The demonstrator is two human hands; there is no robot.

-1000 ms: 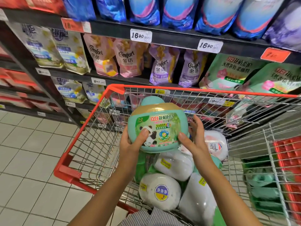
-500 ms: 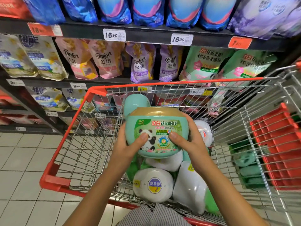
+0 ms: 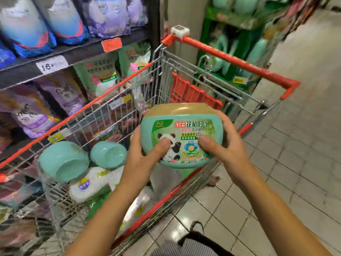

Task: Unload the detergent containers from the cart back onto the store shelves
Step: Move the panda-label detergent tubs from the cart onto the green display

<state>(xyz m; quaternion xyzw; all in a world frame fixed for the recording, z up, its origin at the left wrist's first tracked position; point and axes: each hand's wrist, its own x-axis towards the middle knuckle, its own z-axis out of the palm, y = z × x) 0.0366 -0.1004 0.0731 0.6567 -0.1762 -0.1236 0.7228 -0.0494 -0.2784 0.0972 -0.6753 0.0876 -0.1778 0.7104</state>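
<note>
Aisle shelves [image 3: 73,52] at 10 o'clock. Tub [image 3: 182,130] over cart [image 3: 103,93], left hand [image 3: 142,159] and right hand [image 3: 227,145] clasping it; more tubs [image 3: 62,161] at 8 o'clock left inside.

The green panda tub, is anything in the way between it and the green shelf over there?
The left hand and right hand grip the green panda tub. Toward the blurred green shelf, the cart's red handle and red seat flap stand in between, so the tub probably has to go over or round them.
</note>
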